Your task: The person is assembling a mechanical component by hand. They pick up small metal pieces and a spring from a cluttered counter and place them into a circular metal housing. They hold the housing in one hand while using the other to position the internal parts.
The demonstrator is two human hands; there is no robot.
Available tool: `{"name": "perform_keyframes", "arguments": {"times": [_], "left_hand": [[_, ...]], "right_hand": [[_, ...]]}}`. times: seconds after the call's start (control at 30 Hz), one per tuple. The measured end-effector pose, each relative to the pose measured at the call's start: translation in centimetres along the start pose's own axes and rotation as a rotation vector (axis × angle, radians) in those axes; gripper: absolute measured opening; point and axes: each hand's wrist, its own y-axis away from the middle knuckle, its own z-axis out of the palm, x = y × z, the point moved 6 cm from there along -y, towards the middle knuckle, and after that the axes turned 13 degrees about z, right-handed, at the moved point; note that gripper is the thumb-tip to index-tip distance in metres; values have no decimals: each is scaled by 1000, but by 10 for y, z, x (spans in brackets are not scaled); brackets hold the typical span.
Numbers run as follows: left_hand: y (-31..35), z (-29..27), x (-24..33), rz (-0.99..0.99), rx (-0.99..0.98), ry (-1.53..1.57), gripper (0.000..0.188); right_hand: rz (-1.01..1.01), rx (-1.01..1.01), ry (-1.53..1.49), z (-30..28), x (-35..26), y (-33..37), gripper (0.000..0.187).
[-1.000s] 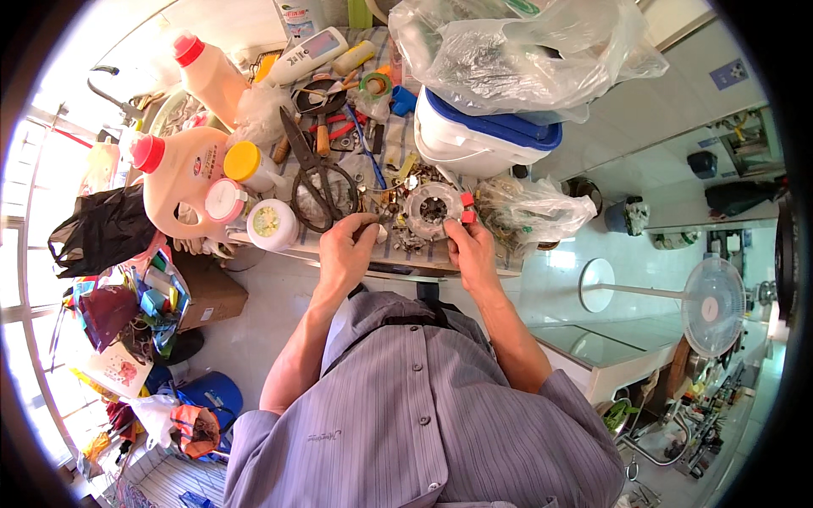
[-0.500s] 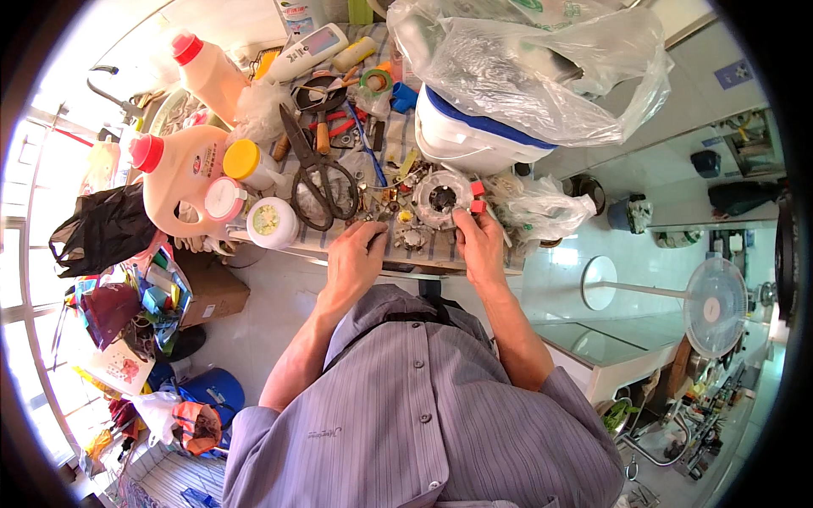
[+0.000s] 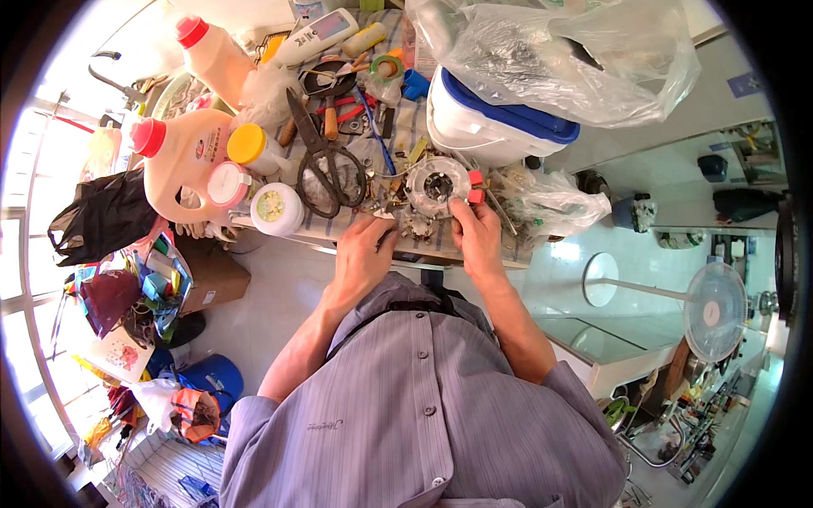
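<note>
My right hand (image 3: pixel 478 240) pinches the near right rim of a round clear plastic dish (image 3: pixel 422 188), which has two red blocks on its right side and a dark centre. Just left of it, my left hand (image 3: pixel 366 254) is curled at the table's front edge, its fingers closed. A small whitish bit (image 3: pixel 384 215) shows at its fingertips; whether they grip it I cannot tell. Small metal bits lie between the hands and around the dish. Large dark scissors (image 3: pixel 329 169) rest beyond my left hand, blades pointing away.
At the left stand a white round jar (image 3: pixel 277 210), a yellow-lidded jar (image 3: pixel 247 146) and red-capped jugs (image 3: pixel 182 165). A white bucket with a blue lid (image 3: pixel 474 127) stands far right under a clear plastic bag (image 3: pixel 559 68). Another crumpled bag (image 3: pixel 550 201) lies beside the dish.
The dish has shifted slightly left over the table with my right hand. A whitish bit now shows at my left fingertips. The whole view has moved a little.
</note>
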Motion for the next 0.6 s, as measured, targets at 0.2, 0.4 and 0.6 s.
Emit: {"name": "perform_keyframes", "arguments": {"times": [0.2,0.4,0.6], "left_hand": [[11,0,-7,82,77,-1,17],[16,-8,-12,128,175,-31,19],[9,-7,-9,157,121,-79,24]], "right_hand": [[-97,16,434,-4,3,-1,27],[-236,35,510,-15,-9,12,26],[-209,61,480,-30,-5,18,25]]}}
